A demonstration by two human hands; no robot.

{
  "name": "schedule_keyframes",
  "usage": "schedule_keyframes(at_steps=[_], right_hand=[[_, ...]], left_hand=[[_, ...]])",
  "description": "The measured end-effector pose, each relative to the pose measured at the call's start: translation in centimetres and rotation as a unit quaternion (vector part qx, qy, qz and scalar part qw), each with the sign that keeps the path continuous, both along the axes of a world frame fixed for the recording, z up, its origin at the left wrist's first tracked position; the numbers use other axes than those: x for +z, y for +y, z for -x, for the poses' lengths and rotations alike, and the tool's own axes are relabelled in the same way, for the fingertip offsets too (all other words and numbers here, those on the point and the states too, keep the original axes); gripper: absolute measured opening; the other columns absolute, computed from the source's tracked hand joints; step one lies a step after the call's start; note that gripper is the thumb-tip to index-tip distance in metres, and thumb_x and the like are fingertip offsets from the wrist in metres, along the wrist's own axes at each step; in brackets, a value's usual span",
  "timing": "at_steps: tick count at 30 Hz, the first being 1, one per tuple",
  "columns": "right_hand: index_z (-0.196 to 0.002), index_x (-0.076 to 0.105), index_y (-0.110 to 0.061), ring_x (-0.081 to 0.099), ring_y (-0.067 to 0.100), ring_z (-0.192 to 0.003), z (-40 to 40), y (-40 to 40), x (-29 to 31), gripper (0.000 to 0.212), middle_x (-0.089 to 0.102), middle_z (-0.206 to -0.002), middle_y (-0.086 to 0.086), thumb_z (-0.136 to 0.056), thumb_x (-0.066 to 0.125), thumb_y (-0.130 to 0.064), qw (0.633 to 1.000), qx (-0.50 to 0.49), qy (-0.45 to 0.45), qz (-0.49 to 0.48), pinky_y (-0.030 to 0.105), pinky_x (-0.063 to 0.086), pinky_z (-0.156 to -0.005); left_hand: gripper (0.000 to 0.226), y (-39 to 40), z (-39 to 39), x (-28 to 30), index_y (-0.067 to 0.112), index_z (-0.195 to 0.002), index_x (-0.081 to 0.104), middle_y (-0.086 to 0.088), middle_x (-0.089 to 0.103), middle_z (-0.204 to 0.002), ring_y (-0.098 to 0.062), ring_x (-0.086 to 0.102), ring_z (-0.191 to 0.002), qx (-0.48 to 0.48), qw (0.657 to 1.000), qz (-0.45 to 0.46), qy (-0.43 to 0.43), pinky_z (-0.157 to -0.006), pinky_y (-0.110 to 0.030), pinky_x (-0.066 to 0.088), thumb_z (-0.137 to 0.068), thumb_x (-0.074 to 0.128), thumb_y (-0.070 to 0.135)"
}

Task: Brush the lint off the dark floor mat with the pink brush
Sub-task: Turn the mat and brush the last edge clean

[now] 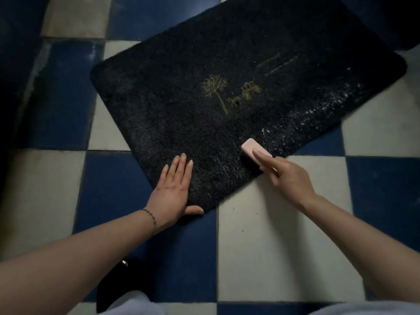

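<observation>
Right hand: the right hand [288, 176] grips the pink brush [255, 153], fingers curled round its back end, the index finger laid straight along its pink top.
Pink brush: it sits on the near edge of the mat, its dark bristle side down in the pile, its free end pointing away from the palm and up-left across the mat.
Dark floor mat: the dark floor mat [204, 64] lies slantwise on the floor, stretching away from both hands; its near corner lies under the left hand.
Lint: pale lint flecks [318, 112] are scattered along the mat's edge strip beyond the brush tip, running off to the far right corner; just ahead of the brush they are thickest.
Left hand: the left hand [173, 189] lies flat and spread on the mat's near corner, fingers straight and together, thumb out to the side along the mat's edge, holding nothing. It is well apart from the brush, on its left.
Bracelet: a thin chain bracelet [151, 218] circles the left wrist, just behind the flat hand.
Gold pattern: a gold tree and cart design [227, 92] is in the middle of the mat, beyond both hands.
Floor: blue and white checked floor tiles [261, 235] lie under the mat; a few dark specks dot the white tile below the brush hand.
</observation>
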State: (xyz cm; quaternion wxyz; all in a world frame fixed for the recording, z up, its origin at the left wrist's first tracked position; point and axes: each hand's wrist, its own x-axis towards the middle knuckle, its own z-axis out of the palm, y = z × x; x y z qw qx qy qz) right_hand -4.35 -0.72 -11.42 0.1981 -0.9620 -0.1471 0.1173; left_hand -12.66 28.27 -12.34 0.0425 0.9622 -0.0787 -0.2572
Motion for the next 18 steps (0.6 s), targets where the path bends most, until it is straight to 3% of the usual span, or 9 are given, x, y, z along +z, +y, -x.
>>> schedule_keyframes(at_steps=[8, 14, 18], right_hand=[[-0.132, 0.043, -0.049, 0.060, 0.026, -0.079, 2.0, 2.2, 0.1, 0.051, 0.061, -0.092, 0.001, -0.090, 0.057, -0.024, 0.999, 0.016, 0.013, -0.037, 0.035, 0.044, -0.063], [-0.134, 0.036, -0.052, 0.059, 0.027, -0.072, 4.0, 5.5, 0.4, 0.053, 0.054, -0.085, -0.001, -0.091, 0.055, -0.029, 0.996, 0.077, 0.010, -0.054, 0.034, 0.045, -0.058], [-0.131, 0.038, -0.054, 0.055, 0.019, -0.059, 6.5, 8.4, 0.8, 0.044, 0.044, -0.074, -0.007, -0.090, 0.044, -0.038, 0.982, 0.183, 0.012, -0.050, 0.026, 0.030, -0.050]], left_hand=[[0.122, -1.3, -0.8, 0.7, 0.004, -0.150, -0.019, -0.017, -0.029, -0.156, -0.028, -0.025, -0.145, 0.004, 1.000, -0.006, -0.008, -0.121, -0.044, -0.006, -0.077, 0.040, 0.082], [0.123, -0.5, 0.5, 0.5, 0.002, -0.146, -0.025, -0.018, -0.035, -0.150, -0.030, -0.025, -0.144, 0.046, 0.998, -0.049, -0.016, -0.120, -0.044, -0.007, -0.077, 0.035, 0.084], [0.116, -0.6, 0.6, 0.1, 0.006, -0.140, -0.030, -0.015, -0.036, -0.149, -0.027, -0.031, -0.141, 0.050, 0.999, -0.002, -0.001, -0.117, -0.043, -0.012, -0.081, 0.041, 0.076]])
